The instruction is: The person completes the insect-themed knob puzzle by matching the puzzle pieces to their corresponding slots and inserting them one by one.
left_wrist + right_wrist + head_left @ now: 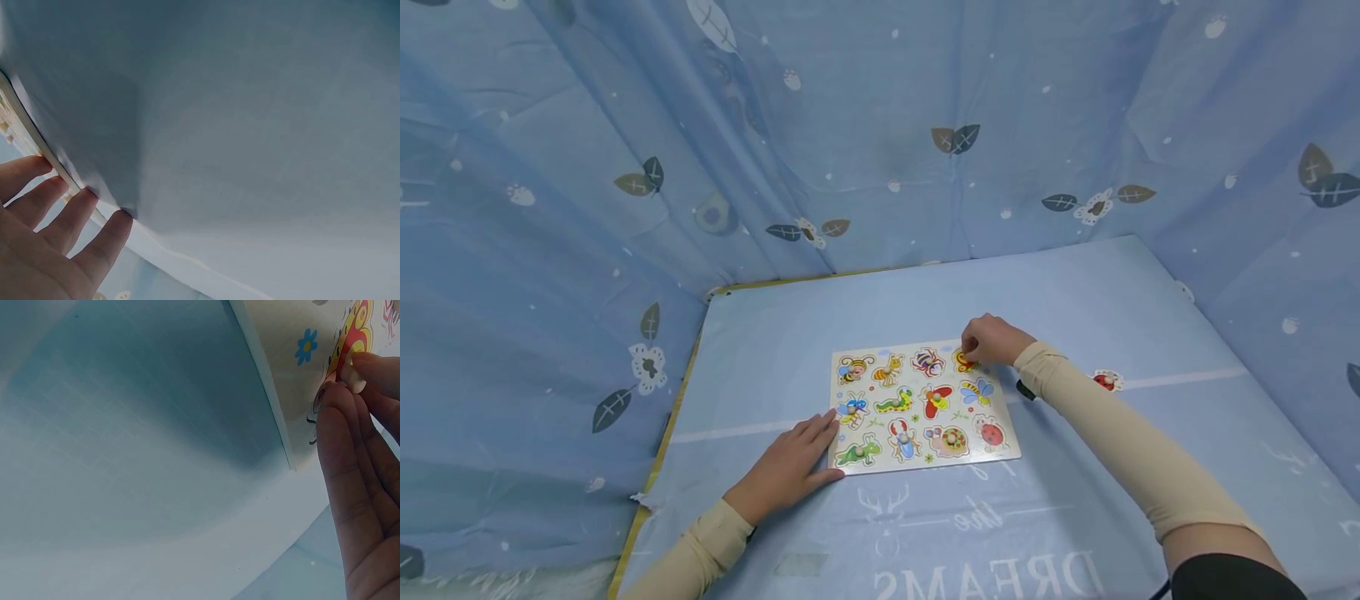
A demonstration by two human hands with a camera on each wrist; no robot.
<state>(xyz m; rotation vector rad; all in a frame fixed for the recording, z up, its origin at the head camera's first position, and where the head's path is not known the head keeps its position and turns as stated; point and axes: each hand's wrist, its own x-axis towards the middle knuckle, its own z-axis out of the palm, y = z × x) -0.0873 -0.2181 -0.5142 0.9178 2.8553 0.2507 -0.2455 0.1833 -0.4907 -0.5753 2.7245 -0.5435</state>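
Note:
A pale knob puzzle board [880, 425] with several rows of colourful insect pieces lies flat on the table. At its far right corner my right hand [994, 340] pinches the wooden knob [355, 381] of a red and yellow butterfly piece [361, 319] between thumb and fingertips. That piece is partly covered by the fingers in the head view. My left hand [790, 467] lies at the board's near left corner with its fingers extended. In the left wrist view, its fingertips [115, 222] touch the board's edge. A pink ladybug picture [991, 432] fills the near right spot.
A red ladybug piece [1107, 381] lies on the table to the right, beyond the right forearm. The light blue cloth [760, 342] on the table carries a pale stripe and printed letters. Patterned blue curtains [880, 150] rise behind and at both sides.

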